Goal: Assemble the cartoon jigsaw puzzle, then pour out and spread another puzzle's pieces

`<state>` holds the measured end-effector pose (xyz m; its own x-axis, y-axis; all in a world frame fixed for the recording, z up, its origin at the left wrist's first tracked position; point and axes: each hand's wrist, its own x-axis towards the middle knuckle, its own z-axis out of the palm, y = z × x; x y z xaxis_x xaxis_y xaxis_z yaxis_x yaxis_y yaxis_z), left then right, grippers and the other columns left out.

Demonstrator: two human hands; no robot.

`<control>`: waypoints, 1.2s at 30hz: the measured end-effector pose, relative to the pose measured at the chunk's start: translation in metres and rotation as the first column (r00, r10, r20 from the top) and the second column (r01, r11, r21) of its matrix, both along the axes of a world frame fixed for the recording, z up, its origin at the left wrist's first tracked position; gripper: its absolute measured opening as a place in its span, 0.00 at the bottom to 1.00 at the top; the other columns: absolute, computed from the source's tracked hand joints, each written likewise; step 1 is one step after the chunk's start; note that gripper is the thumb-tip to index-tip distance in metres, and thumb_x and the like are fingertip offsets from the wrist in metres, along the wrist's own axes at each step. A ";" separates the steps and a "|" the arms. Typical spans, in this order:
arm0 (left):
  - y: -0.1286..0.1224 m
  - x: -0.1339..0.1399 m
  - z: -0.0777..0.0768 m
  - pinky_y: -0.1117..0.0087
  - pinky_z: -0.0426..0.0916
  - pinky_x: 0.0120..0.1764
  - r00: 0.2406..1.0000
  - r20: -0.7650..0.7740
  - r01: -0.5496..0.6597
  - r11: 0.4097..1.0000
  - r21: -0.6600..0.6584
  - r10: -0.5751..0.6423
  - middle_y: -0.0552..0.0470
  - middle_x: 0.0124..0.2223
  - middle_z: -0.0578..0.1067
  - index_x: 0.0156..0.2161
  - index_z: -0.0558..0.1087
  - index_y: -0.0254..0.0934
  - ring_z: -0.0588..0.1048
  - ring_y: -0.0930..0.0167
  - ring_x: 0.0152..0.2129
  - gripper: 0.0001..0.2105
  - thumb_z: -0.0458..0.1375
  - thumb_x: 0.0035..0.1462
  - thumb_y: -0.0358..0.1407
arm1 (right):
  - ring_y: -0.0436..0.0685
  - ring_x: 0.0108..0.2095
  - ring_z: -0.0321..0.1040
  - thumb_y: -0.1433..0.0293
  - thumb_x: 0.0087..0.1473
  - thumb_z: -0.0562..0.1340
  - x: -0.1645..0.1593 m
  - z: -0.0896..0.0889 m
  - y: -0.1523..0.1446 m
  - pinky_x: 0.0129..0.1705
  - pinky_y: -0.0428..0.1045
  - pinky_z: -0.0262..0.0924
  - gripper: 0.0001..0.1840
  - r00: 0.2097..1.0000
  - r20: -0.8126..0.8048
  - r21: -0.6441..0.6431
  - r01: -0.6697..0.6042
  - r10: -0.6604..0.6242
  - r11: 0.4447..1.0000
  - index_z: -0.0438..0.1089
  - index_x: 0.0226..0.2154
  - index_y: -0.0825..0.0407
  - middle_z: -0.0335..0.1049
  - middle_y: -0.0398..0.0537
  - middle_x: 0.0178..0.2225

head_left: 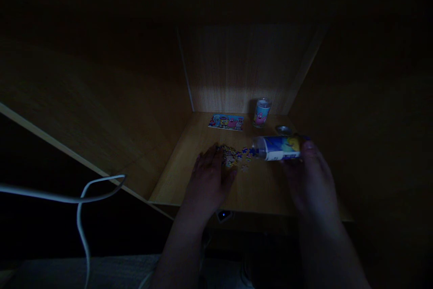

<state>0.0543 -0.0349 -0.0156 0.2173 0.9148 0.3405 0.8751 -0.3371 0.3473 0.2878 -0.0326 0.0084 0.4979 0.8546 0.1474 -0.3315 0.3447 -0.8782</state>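
Note:
My right hand [309,174] is wrapped round a clear jar [282,148] with a blue and yellow printed label. The jar is tipped on its side, its mouth facing left, and dark blue pieces show at the opening. Left of the mouth lies a heap of small jigsaw puzzle pieces [230,156] on the wooden shelf. My left hand [209,176] rests flat at the left edge of this heap, fingers stretched and touching the pieces. A few loose pieces [245,150] lie between the heap and the jar.
A colourful cartoon picture card [226,122] lies at the back of the wooden shelf [176,185]. Near it stands a second jar [261,112] with a pink figure; a round metal lid [283,130] lies to its right. A white cable [83,203] loops at left. The light is dim.

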 end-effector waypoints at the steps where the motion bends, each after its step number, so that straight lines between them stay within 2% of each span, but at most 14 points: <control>1: -0.001 0.000 0.000 0.41 0.56 0.75 1.000 0.002 0.002 1.000 0.003 -0.002 0.33 0.76 0.64 0.71 0.66 0.34 0.64 0.51 0.73 0.29 0.59 0.73 0.48 | 0.60 0.55 0.75 0.49 0.64 0.69 0.000 0.001 0.001 0.54 0.58 0.75 0.23 0.995 -0.087 -0.006 -0.045 0.044 0.999 0.78 0.53 0.45 0.77 0.48 0.57; 3: -0.001 0.000 -0.001 0.40 0.57 0.74 1.000 0.002 0.000 1.000 0.008 0.000 0.32 0.75 0.65 0.70 0.67 0.34 0.65 0.51 0.73 0.29 0.59 0.73 0.48 | 0.59 0.55 0.76 0.48 0.63 0.69 0.002 0.002 0.002 0.51 0.55 0.76 0.22 0.982 -0.176 -0.032 -0.081 0.074 0.996 0.79 0.52 0.44 0.77 0.47 0.57; 6: 0.001 0.000 -0.003 0.39 0.58 0.73 1.000 0.006 -0.001 1.000 0.023 0.001 0.32 0.74 0.66 0.69 0.68 0.34 0.66 0.50 0.72 0.28 0.61 0.72 0.47 | 0.58 0.53 0.77 0.48 0.62 0.71 0.005 -0.002 0.004 0.50 0.55 0.76 0.22 0.988 -0.152 -0.077 -0.033 0.021 0.997 0.79 0.51 0.43 0.77 0.46 0.56; 8: 0.004 0.001 -0.001 0.37 0.59 0.72 1.000 0.021 0.013 0.999 0.039 -0.014 0.32 0.74 0.67 0.69 0.67 0.34 0.66 0.50 0.71 0.28 0.62 0.71 0.45 | 0.60 0.53 0.77 0.48 0.61 0.71 0.006 -0.006 0.005 0.53 0.59 0.75 0.24 0.998 -0.051 -0.095 0.017 -0.022 0.995 0.78 0.52 0.44 0.78 0.47 0.55; 11: -0.001 0.005 0.010 0.37 0.62 0.70 0.996 0.087 0.014 0.990 0.144 -0.027 0.35 0.70 0.72 0.66 0.70 0.37 0.70 0.51 0.68 0.22 0.61 0.71 0.37 | 0.63 0.56 0.75 0.50 0.60 0.73 0.006 -0.011 0.005 0.61 0.65 0.70 0.27 0.964 0.243 -0.095 0.132 -0.106 0.987 0.77 0.56 0.45 0.78 0.50 0.57; 14: -0.036 0.010 0.019 0.47 0.72 0.64 0.975 0.212 -0.003 0.942 0.336 -0.072 0.41 0.60 0.81 0.60 0.74 0.40 0.78 0.58 0.58 0.15 0.57 0.72 0.30 | 0.64 0.59 0.73 0.52 0.61 0.72 0.005 -0.012 0.004 0.65 0.67 0.66 0.28 0.838 0.507 0.027 0.220 -0.203 0.975 0.76 0.60 0.44 0.74 0.52 0.59; 16: -0.074 0.010 0.013 0.60 0.79 0.50 0.939 0.314 0.018 0.935 0.355 -0.137 0.47 0.48 0.84 0.55 0.76 0.43 0.82 0.64 0.46 0.13 0.58 0.70 0.28 | 0.65 0.59 0.72 0.53 0.62 0.71 0.004 -0.012 0.002 0.63 0.66 0.67 0.30 0.736 0.623 0.125 0.240 -0.264 0.963 0.74 0.63 0.43 0.70 0.53 0.59; 18: -0.109 0.005 -0.005 0.65 0.79 0.42 0.904 0.419 0.002 0.978 0.209 -0.091 0.50 0.43 0.84 0.51 0.78 0.45 0.83 0.65 0.39 0.10 0.57 0.70 0.30 | 0.65 0.59 0.71 0.54 0.62 0.71 0.001 -0.010 0.000 0.61 0.65 0.69 0.32 0.633 0.717 0.183 0.234 -0.293 0.955 0.73 0.65 0.42 0.67 0.53 0.59; 20: -0.132 -0.005 -0.031 0.66 0.78 0.38 0.862 0.490 -0.114 0.992 -0.056 0.127 0.51 0.40 0.85 0.45 0.80 0.46 0.84 0.65 0.36 0.08 0.57 0.71 0.36 | 0.66 0.60 0.68 0.55 0.62 0.70 -0.001 -0.008 -0.003 0.60 0.65 0.70 0.32 0.583 0.752 0.231 0.204 -0.307 0.951 0.72 0.66 0.41 0.64 0.54 0.59; 21: -0.136 -0.011 -0.044 0.66 0.78 0.37 0.811 0.524 -0.176 0.963 -0.203 0.259 0.51 0.39 0.85 0.43 0.81 0.45 0.84 0.64 0.35 0.10 0.56 0.72 0.40 | 0.66 0.61 0.67 0.55 0.63 0.70 -0.002 -0.007 -0.005 0.59 0.65 0.70 0.32 0.573 0.760 0.249 0.180 -0.307 0.952 0.71 0.67 0.41 0.62 0.54 0.60; 23: -0.134 -0.022 -0.066 0.65 0.78 0.37 0.717 0.535 -0.180 0.859 -0.479 0.448 0.49 0.36 0.85 0.40 0.81 0.43 0.84 0.61 0.35 0.15 0.55 0.70 0.46 | 0.68 0.63 0.65 0.57 0.63 0.70 -0.003 -0.003 -0.009 0.62 0.66 0.69 0.33 0.540 0.787 0.270 0.134 -0.299 0.953 0.71 0.68 0.39 0.61 0.54 0.60; 25: -0.123 -0.030 -0.079 0.62 0.78 0.42 0.712 0.512 -0.081 0.781 -0.619 0.480 0.48 0.37 0.86 0.39 0.82 0.40 0.84 0.59 0.38 0.16 0.57 0.67 0.49 | 0.69 0.63 0.65 0.58 0.62 0.71 -0.002 0.002 -0.013 0.64 0.68 0.66 0.34 0.488 0.816 0.304 0.095 -0.311 0.948 0.70 0.69 0.39 0.62 0.54 0.60; 31: -0.103 -0.029 -0.079 0.60 0.75 0.46 0.782 0.480 0.027 0.748 -0.663 0.397 0.47 0.40 0.86 0.41 0.82 0.40 0.83 0.59 0.40 0.17 0.56 0.66 0.48 | 0.73 0.65 0.64 0.61 0.62 0.70 0.000 0.021 -0.025 0.67 0.71 0.63 0.38 0.321 0.891 0.347 -0.029 -0.320 0.937 0.65 0.72 0.39 0.65 0.55 0.63; 36: -0.107 -0.028 -0.078 0.60 0.74 0.48 0.841 0.429 0.035 0.756 -0.653 0.331 0.47 0.44 0.86 0.42 0.83 0.41 0.84 0.58 0.43 0.15 0.55 0.67 0.44 | 0.75 0.66 0.63 0.61 0.59 0.72 0.001 0.027 -0.031 0.68 0.72 0.62 0.38 0.279 0.910 0.335 -0.064 -0.306 0.940 0.68 0.70 0.39 0.66 0.54 0.64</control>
<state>0.0266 -0.1422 -0.0937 0.0309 0.9559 -0.2922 0.5361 0.2309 0.8120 0.2890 -0.0636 0.0356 -0.0573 0.6287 0.7755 0.7270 0.5587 -0.3992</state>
